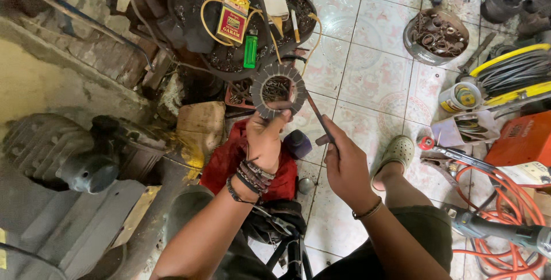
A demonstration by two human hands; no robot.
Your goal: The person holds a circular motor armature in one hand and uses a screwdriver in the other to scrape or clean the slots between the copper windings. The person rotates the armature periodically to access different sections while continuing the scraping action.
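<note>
A grey engine casing (54, 154) fills the lower left of a cluttered workshop floor of patterned white tiles (367, 73), with a dark round tray (189, 4) of small parts, a yellow packet (232, 16) and a green lighter (250, 51) lying at the top. At right sit an orange machine box (525, 139), a coil of orange cable (505, 199), and a metal bowl (436, 36) of rusty rings. A red rag (229, 159) lies under the person's forearms. The left hand (265, 139), its wrist wrapped in dark bracelets, is clamped on the lower edge of a toothed, ring-shaped friction plate (278, 90), holding it upright above the rag. The right hand (343, 162) is closed around a thin dark metal tool (317, 115), whose tip touches the plate's right rim. A foot in a pale green clog (396, 152) rests on the tiles just beside the right hand.
</note>
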